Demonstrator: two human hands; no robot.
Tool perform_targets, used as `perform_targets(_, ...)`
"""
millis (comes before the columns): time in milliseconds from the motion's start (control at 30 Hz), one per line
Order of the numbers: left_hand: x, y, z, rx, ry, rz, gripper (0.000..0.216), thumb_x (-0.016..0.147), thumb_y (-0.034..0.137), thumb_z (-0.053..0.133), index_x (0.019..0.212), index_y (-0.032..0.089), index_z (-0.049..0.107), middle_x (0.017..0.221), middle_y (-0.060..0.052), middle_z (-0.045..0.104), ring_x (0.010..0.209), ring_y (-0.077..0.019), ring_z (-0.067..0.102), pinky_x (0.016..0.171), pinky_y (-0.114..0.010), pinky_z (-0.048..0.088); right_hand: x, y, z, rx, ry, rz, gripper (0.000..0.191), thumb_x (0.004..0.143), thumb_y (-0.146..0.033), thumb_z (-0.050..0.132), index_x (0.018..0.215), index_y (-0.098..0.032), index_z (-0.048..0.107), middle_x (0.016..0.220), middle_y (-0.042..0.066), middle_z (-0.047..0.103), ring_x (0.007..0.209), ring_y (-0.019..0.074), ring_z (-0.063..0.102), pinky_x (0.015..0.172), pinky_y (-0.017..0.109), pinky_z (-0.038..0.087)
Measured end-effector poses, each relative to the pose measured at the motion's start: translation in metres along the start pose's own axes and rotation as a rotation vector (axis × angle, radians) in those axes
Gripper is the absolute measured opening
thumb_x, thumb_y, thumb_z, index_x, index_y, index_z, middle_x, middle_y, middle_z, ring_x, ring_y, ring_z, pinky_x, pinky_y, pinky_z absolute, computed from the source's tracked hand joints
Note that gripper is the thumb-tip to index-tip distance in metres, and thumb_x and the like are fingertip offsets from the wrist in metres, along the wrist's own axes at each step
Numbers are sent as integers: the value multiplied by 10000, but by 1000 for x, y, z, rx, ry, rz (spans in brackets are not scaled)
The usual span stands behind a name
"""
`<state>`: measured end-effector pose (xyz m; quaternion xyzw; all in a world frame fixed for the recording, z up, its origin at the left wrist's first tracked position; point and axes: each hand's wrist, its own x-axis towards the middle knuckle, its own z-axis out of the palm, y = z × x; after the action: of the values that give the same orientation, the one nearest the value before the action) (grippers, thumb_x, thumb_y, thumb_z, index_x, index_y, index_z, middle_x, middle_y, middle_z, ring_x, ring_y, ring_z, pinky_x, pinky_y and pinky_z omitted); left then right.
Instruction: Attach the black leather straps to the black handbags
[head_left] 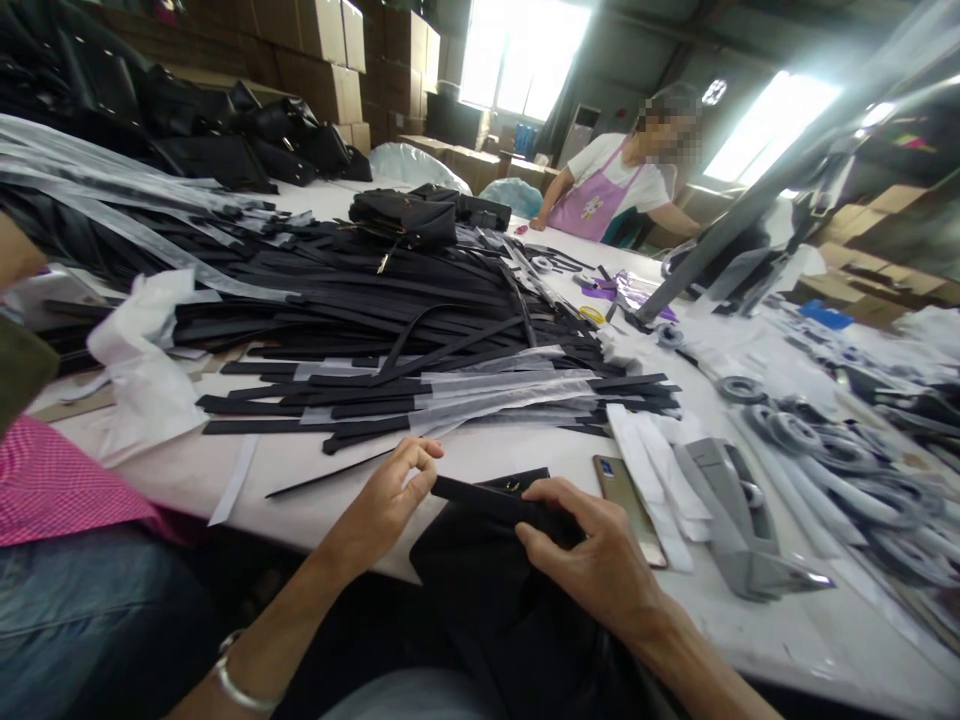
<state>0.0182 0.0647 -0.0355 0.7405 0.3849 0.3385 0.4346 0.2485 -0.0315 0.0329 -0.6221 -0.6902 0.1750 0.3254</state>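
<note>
A black bag lies at the near edge of the white table, hanging partly over it. My left hand pinches the end of a black strap that runs along the bag's top. My right hand rests closed on the bag's upper edge, gripping the strap and fabric there. Just beyond my hands lies a large heap of black straps, several wrapped in clear plastic sleeves.
A phone and a grey tape dispenser lie right of my hands. Rolls of tape spread at right. Finished black bags sit behind the heap. A person in a pink apron works at the far end; another person's leg is at left.
</note>
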Motion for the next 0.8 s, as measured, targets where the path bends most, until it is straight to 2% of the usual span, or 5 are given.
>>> perform_targets(267,-3,-27,-27,92,54,-102,284,936,414,428,756,212,515,1134,-81,604,1123,-246,558,1015,-385,425,-2,3,0,-9,-9,31,155,739,-183,657,885,-232,639,745,-35,662,629,143,610,581,228,461)
perform_targets(500,-4,-44,-27,225,58,-107,270,927,385,419,752,207,523,1098,-103,622,1094,-267,582,983,-414,450,-6,8,-1,-2,-15,69,157,747,-197,659,900,-229,640,759,-33,665,625,142,600,588,235,456)
perform_targets(667,-2,-9,-8,481,178,167,312,927,326,489,1204,193,537,1349,-135,533,1323,-301,412,1112,-523,257,-5,9,1,61,-40,114,149,760,-198,656,904,-229,634,749,-39,637,636,135,579,592,228,441)
perform_targets(733,1,14,2,441,8,278,298,948,294,489,1237,237,541,1338,-79,569,1334,-262,409,1148,-497,181,-5,9,2,112,-65,152,182,760,-200,661,936,-230,623,774,-35,631,671,137,583,621,229,443)
perform_targets(800,6,34,12,328,-167,305,201,949,259,508,1127,257,603,1158,-22,672,1188,-216,538,1127,-442,220,-7,8,2,213,-73,225,250,757,-224,674,991,-229,587,761,-37,608,681,139,577,627,231,439)
